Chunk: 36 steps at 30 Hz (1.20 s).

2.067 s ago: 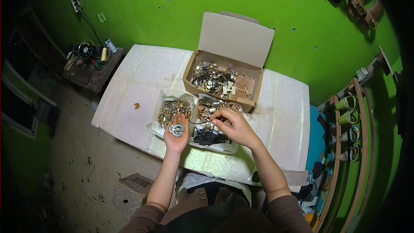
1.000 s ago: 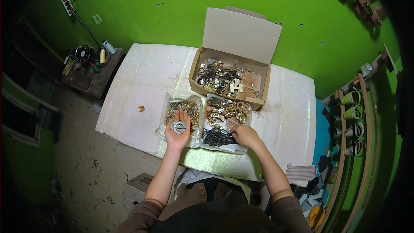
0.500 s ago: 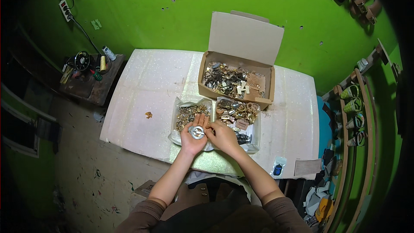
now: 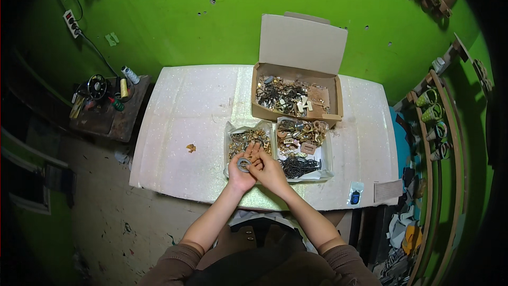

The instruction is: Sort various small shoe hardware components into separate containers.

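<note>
A round silver-grey metal buckle (image 4: 241, 163), ring-shaped with a bar across it, rests in the palm of my left hand (image 4: 242, 179). That hand is turned palm up with its fingers stretched forward. My right hand (image 4: 271, 173) is closed, thumb and fingertips pinched at the buckle's right edge. Both hands are above the near side of a lined tray (image 4: 228, 140) of small gold and silver metal fittings. Beside it to the right, a second white-lined tray (image 4: 324, 151) holds larger buckles, a pink-beige rectangular buckle (image 4: 308, 149) and a heap of black pieces (image 4: 299, 167).
Behind the trays stands an open cardboard box (image 4: 296, 115) of mixed hardware, lid raised. A small packet (image 4: 355, 193) and a striped card (image 4: 388, 191) lie at the table's (image 4: 180, 106) right front. A side table (image 4: 119, 119) with thread spools is at left, a wooden rack (image 4: 450, 127) at right.
The view has shifted a little, so the table and trays sit slightly farther right. My right fingertips have come in over the buckle, which appears tilted and turned from its earlier flat, shiny face.
</note>
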Each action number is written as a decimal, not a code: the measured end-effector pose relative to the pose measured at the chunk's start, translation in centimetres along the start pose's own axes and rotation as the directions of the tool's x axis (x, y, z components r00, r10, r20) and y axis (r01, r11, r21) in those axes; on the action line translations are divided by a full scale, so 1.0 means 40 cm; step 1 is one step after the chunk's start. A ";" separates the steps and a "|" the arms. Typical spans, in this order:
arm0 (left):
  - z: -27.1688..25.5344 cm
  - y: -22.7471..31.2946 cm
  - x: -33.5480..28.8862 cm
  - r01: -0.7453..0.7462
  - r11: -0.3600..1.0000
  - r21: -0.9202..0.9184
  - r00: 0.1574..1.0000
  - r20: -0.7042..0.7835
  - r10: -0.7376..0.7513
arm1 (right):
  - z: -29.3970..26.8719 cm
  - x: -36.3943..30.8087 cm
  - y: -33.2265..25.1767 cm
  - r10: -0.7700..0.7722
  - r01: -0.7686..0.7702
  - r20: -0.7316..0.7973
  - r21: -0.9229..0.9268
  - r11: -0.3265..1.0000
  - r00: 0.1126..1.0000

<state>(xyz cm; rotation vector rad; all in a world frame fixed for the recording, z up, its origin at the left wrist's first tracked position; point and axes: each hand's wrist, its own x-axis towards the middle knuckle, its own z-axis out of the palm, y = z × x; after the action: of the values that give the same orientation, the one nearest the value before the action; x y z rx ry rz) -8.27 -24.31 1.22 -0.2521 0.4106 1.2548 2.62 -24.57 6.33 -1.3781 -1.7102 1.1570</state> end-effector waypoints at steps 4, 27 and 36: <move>0.008 -0.002 0.005 0.035 0.998 0.058 0.999 -0.004 -0.035 | 0.024 -0.004 0.048 0.022 -0.016 -0.019 0.267 0.963 1.000; 0.037 -0.089 0.061 0.061 0.972 -0.228 0.998 0.035 -0.055 | -0.288 0.017 0.209 -0.151 0.068 -0.239 -0.322 0.944 0.959; 0.051 -0.118 0.059 -0.057 0.965 -0.255 0.998 0.014 0.062 | -0.318 0.126 0.211 -0.673 0.661 0.289 -0.639 0.394 0.681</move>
<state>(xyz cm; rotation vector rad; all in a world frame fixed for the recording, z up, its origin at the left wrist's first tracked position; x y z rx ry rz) -2.84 -22.86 1.85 -0.4468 0.2377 1.3689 16.05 -16.19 3.53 -0.8276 -2.4974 -0.0332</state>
